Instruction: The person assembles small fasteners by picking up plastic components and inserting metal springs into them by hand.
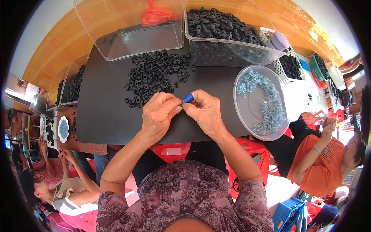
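Note:
My left hand [159,113] and my right hand [205,112] meet over the dark table, both closed in a pinch with fingertips together. A small black plastic piece [180,104] barely shows between them; the fingers cover most of it. On my right index finger sits a blue finger cover [188,98]. Just beyond my left hand spreads a loose pile of small black plastic pieces [154,73], which look like cord locks. To the right of my right hand, coiled metal springs [270,112] lie in a round clear tub [240,110].
A clear bin [228,54] heaped with black parts stands at the back, beside a tilted clear bin [104,42]. White baskets [288,73] hold more parts at right. One co-worker [320,162] sits to the right; others [73,189] work at left around a white dish [63,128].

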Available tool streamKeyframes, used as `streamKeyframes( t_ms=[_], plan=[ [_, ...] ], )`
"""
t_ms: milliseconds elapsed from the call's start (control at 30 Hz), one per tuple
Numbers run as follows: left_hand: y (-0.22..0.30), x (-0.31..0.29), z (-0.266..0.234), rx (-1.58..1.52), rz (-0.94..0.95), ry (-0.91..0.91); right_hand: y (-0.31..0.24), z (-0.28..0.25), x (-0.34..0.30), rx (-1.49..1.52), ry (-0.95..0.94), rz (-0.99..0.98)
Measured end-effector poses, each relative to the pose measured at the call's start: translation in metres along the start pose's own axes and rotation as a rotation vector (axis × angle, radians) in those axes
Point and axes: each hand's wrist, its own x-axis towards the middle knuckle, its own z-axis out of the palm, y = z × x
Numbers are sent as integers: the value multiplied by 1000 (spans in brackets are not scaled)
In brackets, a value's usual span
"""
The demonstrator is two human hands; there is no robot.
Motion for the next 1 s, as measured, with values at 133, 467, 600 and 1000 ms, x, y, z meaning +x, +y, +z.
streamKeyframes(
  t_ms=[133,467,600,1000],
  plan=[
    [-4,-5,-7,-212,-262,-176,1,0,0,42,-35,7],
    [-3,6,-17,-907,-898,-204,3,2,-2,34,-14,-37],
    [3,4,-12,-915,-864,-139,4,5,-3,21,3,-48],
    [3,-5,-4,-717,-688,-62,-2,4,-4,238,-22,70]
  ],
)
